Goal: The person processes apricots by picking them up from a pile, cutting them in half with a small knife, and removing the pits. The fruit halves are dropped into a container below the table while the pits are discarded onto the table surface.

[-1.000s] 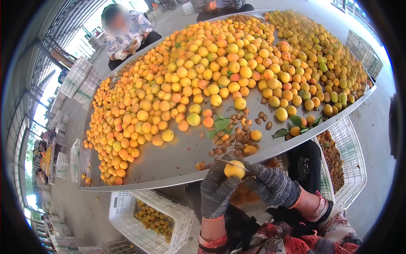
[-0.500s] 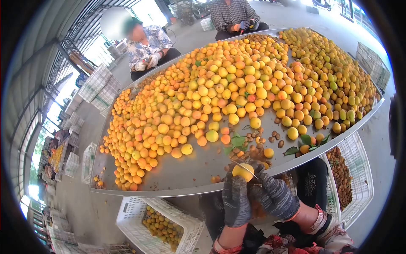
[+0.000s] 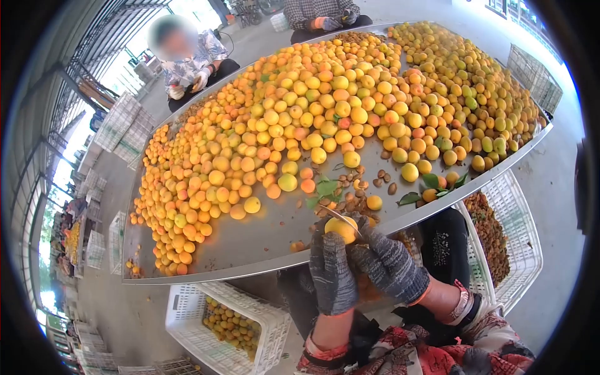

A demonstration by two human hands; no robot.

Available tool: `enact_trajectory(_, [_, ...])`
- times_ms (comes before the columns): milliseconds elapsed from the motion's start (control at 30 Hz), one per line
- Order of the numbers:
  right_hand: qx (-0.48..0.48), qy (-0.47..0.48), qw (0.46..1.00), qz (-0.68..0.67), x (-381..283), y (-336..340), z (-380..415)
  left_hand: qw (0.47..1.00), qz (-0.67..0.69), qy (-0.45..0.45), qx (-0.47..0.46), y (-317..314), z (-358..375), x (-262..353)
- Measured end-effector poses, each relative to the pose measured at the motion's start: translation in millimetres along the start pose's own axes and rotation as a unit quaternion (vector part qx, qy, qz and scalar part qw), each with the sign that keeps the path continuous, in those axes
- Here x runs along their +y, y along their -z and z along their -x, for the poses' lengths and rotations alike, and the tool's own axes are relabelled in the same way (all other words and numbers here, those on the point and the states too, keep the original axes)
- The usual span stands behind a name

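Note:
My left hand (image 3: pixel 332 272), in a dark grey knit glove, grips a yellow apricot (image 3: pixel 340 230) just over the table's near edge. My gloved right hand (image 3: pixel 395 262) is closed beside it. A thin, pale knife blade (image 3: pixel 337 216) from my right hand lies across the top of the apricot; its handle is hidden in the fingers. Just beyond my hands, loose brown pits (image 3: pixel 354 201) and green leaves (image 3: pixel 327 187) lie on the metal table (image 3: pixel 269 240). A large heap of apricots (image 3: pixel 275 119) spreads behind them.
A white crate of apricots (image 3: pixel 232 328) stands below the table at left. Another crate (image 3: pixel 522 250) at right holds brown pieces. Two people, one person (image 3: pixel 187 69) at far left and another person (image 3: pixel 322 15) at the far side, sit across the table. Stacked crates (image 3: pixel 125 128) stand left.
The view has shifted, so the table and heap sit farther left and higher. The apricot stays in my left hand; the blade now lies across its top rather than along its right side.

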State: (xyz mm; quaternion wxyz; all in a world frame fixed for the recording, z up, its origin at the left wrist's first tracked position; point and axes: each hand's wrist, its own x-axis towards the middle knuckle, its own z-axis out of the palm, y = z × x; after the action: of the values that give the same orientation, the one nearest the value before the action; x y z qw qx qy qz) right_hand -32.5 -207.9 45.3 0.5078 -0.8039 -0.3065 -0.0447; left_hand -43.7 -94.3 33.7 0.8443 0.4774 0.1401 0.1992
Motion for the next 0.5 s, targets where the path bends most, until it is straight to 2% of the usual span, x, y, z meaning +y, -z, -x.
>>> enact_trajectory(33, [-0.041, 0.015, 0.996, 0.076, 1, 7, 0, 0.996, -0.089, -0.008, -0.025, 10, -5, 0])
enact_trajectory(67, [-0.040, 0.011, 0.996, 0.079, 4, 14, 1, 0.983, -0.178, -0.016, -0.051, 17, -9, 4])
enact_trajectory(100, [-0.086, 0.027, 0.995, 0.051, 9, 20, 1, 0.983, -0.131, 0.034, -0.121, 13, -10, 22])
enact_trajectory(133, [-0.131, 0.044, 0.990, 0.022, 14, 24, -1, 0.983, -0.130, 0.034, -0.123, 16, -16, 25])
enact_trajectory(200, [-0.148, 0.077, 0.986, 0.001, 26, 24, -6, 0.962, -0.207, -0.007, -0.178, 24, -23, 26])
enact_trajectory(267, [-0.165, 0.114, 0.979, -0.020, 22, 20, -9, 0.966, -0.202, -0.030, -0.157, 14, -18, 22])
enact_trajectory(300, [-0.064, 0.175, 0.978, 0.094, 10, 12, -10, 0.985, -0.126, -0.045, -0.111, 6, -13, 15])
enact_trajectory(333, [0.037, 0.231, 0.950, 0.206, 2, 6, -7, 0.995, -0.049, -0.059, -0.063, -1, -7, 9])
enact_trajectory(367, [0.036, 0.232, 0.950, 0.208, 3, -1, -2, 0.997, -0.047, -0.050, -0.045, -7, -4, 7])
enact_trajectory(433, [0.028, 0.104, 0.992, 0.061, 12, -16, 7, 0.998, -0.037, -0.037, -0.045, -8, -4, 0])
enact_trajectory(500, [0.018, 0.126, 0.986, 0.108, 17, -12, 10, 0.998, -0.032, -0.021, -0.047, -4, -5, 0])
